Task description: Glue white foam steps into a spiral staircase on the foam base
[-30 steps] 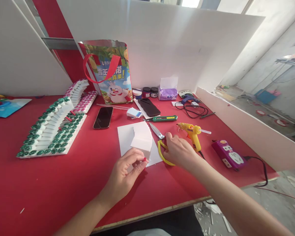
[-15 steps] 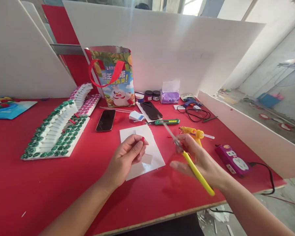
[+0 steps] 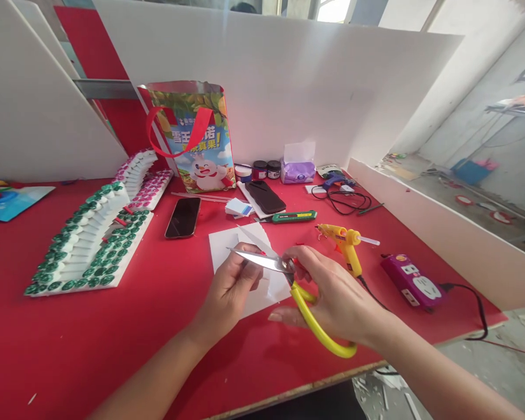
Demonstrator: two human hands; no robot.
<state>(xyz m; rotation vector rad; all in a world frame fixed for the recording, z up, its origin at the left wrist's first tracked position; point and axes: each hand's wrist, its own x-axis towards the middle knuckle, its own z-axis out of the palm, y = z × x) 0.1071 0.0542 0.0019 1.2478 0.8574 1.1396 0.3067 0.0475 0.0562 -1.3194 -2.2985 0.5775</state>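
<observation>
In the head view my right hand (image 3: 336, 291) is wrapped round a pair of scissors (image 3: 265, 261) with yellow handles, its thumb stretched out below them. The blades point left across the fingertips of my left hand (image 3: 230, 291). That hand is closed in a pinch on a small red piece (image 3: 263, 253), mostly hidden behind the blades. Under both hands lies a white sheet (image 3: 221, 248) on the red table. A yellow glue gun (image 3: 345, 242) with a clear stick stands just beyond my right hand.
Two fan-shaped white pieces with green and pink discs (image 3: 87, 245) are on the left. Behind the sheet lie a phone (image 3: 182, 217), a green cutter (image 3: 294, 216) and a second phone (image 3: 266, 196). A printed bag (image 3: 201, 146) stands behind. A purple power socket (image 3: 413, 282) sits right.
My right hand has brought the scissors left and turned them, so the blades now lie over my left fingertips. My left hand keeps its pinch on the red piece. The view has shifted slightly.
</observation>
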